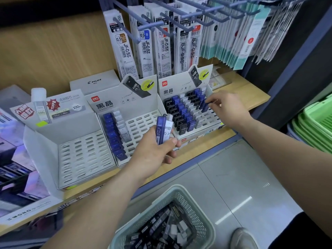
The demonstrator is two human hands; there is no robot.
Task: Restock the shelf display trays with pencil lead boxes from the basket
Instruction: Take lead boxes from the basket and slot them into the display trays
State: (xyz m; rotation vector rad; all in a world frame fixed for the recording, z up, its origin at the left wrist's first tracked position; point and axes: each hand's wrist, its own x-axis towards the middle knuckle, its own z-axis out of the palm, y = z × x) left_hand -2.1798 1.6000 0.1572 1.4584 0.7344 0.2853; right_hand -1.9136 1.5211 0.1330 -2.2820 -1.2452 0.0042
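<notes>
Grasps | left hand (152, 151) grips lead boxes (164, 129) | right hand (228, 108) pinches blue box (204, 106)

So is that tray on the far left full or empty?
Empty. The far-left tray shows only bare slots, with nothing standing in any of them.

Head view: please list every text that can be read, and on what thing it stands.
"PILOT": grey box at the back.
"deli", "黑晶": middle tray's header card.
"HB 0.7": white lead box in the left hand.
"JF-0.5", "BJF-0.5": hanging refill packs.
"100": left tray's header card.
Fine print and barcodes: too small to read.
</notes>
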